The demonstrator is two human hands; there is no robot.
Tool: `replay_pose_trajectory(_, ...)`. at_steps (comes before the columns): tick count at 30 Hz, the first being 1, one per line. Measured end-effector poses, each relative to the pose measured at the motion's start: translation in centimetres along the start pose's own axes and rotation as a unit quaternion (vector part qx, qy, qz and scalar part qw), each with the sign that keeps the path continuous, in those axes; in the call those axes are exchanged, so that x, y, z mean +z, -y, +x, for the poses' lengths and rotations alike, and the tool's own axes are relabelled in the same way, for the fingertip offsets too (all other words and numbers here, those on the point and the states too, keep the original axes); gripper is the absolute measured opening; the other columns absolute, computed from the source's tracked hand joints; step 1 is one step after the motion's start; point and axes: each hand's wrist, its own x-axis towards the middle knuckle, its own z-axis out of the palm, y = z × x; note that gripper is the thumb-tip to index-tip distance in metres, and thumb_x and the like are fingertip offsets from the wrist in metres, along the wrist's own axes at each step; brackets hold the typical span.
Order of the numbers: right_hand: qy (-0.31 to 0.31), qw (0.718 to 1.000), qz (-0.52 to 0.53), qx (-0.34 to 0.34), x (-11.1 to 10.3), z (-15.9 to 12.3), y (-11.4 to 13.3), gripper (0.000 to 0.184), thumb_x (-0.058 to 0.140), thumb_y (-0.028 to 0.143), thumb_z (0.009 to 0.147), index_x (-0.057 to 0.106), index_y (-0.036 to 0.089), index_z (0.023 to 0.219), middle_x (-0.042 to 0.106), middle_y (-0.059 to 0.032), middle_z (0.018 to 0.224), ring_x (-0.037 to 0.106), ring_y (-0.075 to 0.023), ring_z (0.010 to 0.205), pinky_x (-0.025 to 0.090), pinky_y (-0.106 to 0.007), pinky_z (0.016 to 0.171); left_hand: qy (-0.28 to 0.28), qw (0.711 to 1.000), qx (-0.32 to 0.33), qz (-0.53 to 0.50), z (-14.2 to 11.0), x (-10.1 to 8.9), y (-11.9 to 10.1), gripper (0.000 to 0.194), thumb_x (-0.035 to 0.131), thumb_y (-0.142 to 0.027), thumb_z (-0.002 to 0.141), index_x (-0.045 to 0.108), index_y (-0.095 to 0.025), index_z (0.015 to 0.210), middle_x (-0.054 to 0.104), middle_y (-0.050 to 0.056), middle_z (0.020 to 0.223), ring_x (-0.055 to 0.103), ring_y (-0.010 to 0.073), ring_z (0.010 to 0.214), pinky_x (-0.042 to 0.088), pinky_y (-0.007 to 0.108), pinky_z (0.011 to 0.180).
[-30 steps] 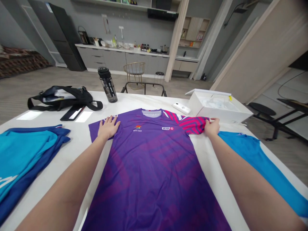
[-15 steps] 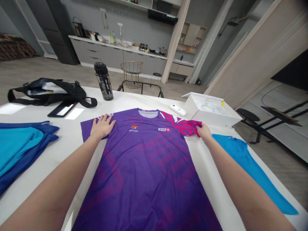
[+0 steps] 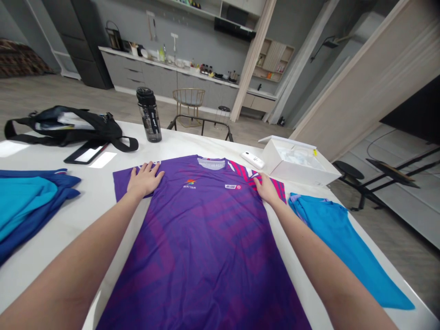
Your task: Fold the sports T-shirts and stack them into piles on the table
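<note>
A purple T-shirt [image 3: 209,229] lies spread face up on the white table, its collar away from me. Small logos mark its chest, and the sleeve on the right has pink stripes. My left hand [image 3: 145,178] rests flat on the left sleeve near the shoulder, fingers spread. On the striped right sleeve, close to the shoulder, lies my right hand [image 3: 266,187]; its fingers touch the cloth without visibly gripping it. Beyond that sleeve is a blue garment [image 3: 347,243]. Folded blue and turquoise clothes [image 3: 30,197] are at the left.
Along the table's far side are a black bag [image 3: 72,128], a dark flat device [image 3: 85,153], a water bottle [image 3: 149,117], a white handheld device [image 3: 253,160] and an open white box [image 3: 299,165]. A chair [image 3: 202,121] stands behind the table.
My right hand has let go of the right sleeve's end and moved left towards the shoulder. That sleeve now lies flatter. My left hand stays on the left sleeve.
</note>
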Motion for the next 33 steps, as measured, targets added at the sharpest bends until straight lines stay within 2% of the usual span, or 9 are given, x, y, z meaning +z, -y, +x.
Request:
replay_pose_trajectory(5, 0.109, 0.988, 0.017, 0.107, 2.4, 0.6, 2.7, 0.067, 0.018, 0.059, 0.104, 0.037, 0.025, 0.158, 0.028, -0.0118, 0.167, 0.024, -0.0339, 0.153, 0.016, -0.066, 0.12, 0.002, 1.0, -0.002, 0.002, -0.2, -0.4, -0.3, 0.071, 0.018, -0.059, 0.1, 0.028, -0.026, 0.162, 0.022, 0.008, 0.169, 0.02, 0.031, 0.156, 0.015, 0.061, 0.122)
replay_pose_trajectory(8, 0.121, 0.976, -0.009, 0.18, 2.7, 0.4, 0.3, 0.07, 0.019, 0.065, 0.102, 0.03, 0.03, 0.161, 0.017, -0.0094, 0.171, 0.014, -0.0383, 0.155, 0.007, -0.073, 0.118, 0.003, 1.0, -0.002, 0.0, -0.4, -0.6, -0.4, 0.07, 0.019, -0.058, 0.101, 0.029, -0.025, 0.162, 0.023, 0.008, 0.169, 0.02, 0.0307, 0.156, 0.015, 0.06, 0.123)
replay_pose_trajectory(11, 0.124, 0.975, -0.012, 0.183, 2.2, 0.7, -2.9, 0.073, 0.025, 0.068, 0.1, 0.027, 0.031, 0.162, 0.015, -0.0087, 0.171, 0.011, -0.0386, 0.156, 0.005, -0.072, 0.118, 0.003, 1.0, -0.003, -0.002, -0.5, -0.7, -0.5, 0.07, 0.02, -0.058, 0.101, 0.029, -0.025, 0.162, 0.022, 0.009, 0.169, 0.019, 0.0311, 0.156, 0.014, 0.061, 0.123)
replay_pose_trajectory(14, 0.145, 0.971, -0.007, 0.192, 1.6, 1.5, -3.7, 0.073, 0.03, 0.068, 0.099, 0.03, 0.03, 0.161, 0.018, -0.0095, 0.17, 0.013, -0.0398, 0.155, 0.007, -0.073, 0.117, 0.006, 1.0, -0.004, -0.001, -0.5, -0.7, -0.6, 0.07, 0.02, -0.057, 0.101, 0.029, -0.025, 0.162, 0.021, 0.009, 0.17, 0.019, 0.0313, 0.156, 0.014, 0.061, 0.123)
replay_pose_trajectory(17, 0.084, 0.983, -0.018, 0.164, 1.5, 2.4, -0.8, 0.073, 0.029, 0.063, 0.101, 0.033, 0.02, 0.16, 0.022, -0.0146, 0.169, 0.015, -0.0388, 0.155, 0.01, -0.07, 0.118, 0.01, 1.0, -0.006, -0.001, -0.4, -0.7, -0.5, 0.07, 0.019, -0.058, 0.101, 0.028, -0.025, 0.162, 0.021, 0.008, 0.17, 0.018, 0.0307, 0.156, 0.014, 0.061, 0.123)
replay_pose_trajectory(19, 0.041, 0.997, -0.013, 0.071, 2.0, 2.9, 2.7, 0.07, 0.028, 0.057, 0.104, 0.032, 0.014, 0.16, 0.023, -0.016, 0.168, 0.017, -0.0331, 0.155, 0.013, -0.059, 0.123, 0.008, 1.0, -0.006, 0.0, -0.3, -0.5, -0.4, 0.07, 0.019, -0.058, 0.101, 0.027, -0.026, 0.162, 0.021, 0.008, 0.17, 0.018, 0.0304, 0.156, 0.013, 0.061, 0.123)
replay_pose_trajectory(23, 0.088, 0.993, 0.036, -0.064, 4.1, 4.0, 9.8, 0.067, 0.022, 0.053, 0.106, 0.034, 0.014, 0.159, 0.026, -0.0117, 0.168, 0.018, -0.0242, 0.156, 0.017, -0.044, 0.125, 0.002, 1.0, -0.004, 0.003, -0.2, -0.3, -0.2, 0.071, 0.018, -0.06, 0.1, 0.027, -0.026, 0.162, 0.022, 0.008, 0.17, 0.019, 0.0303, 0.156, 0.014, 0.061, 0.123)
replay_pose_trajectory(27, 0.128, 0.99, 0.012, -0.049, 6.3, 5.3, 13.8, 0.073, 0.019, 0.06, 0.104, 0.03, 0.015, 0.161, 0.024, -0.0122, 0.168, 0.016, -0.0262, 0.156, 0.008, -0.055, 0.125, 0.0, 1.0, -0.004, 0.003, -0.2, -0.4, -0.4, 0.071, 0.017, -0.06, 0.1, 0.028, -0.026, 0.162, 0.023, 0.008, 0.169, 0.019, 0.0303, 0.156, 0.014, 0.06, 0.123)
replay_pose_trajectory(33, 0.125, 0.992, -0.009, -0.027, 7.6, 6.5, 14.6, 0.081, 0.019, 0.069, 0.1, 0.024, 0.019, 0.163, 0.016, -0.0084, 0.17, 0.01, -0.0279, 0.157, 0.002, -0.061, 0.124, 0.007, 1.0, -0.01, 0.004, -0.4, -0.7, -0.4, 0.07, 0.019, -0.06, 0.101, 0.029, -0.026, 0.162, 0.023, 0.009, 0.169, 0.02, 0.03, 0.156, 0.015, 0.06, 0.123)
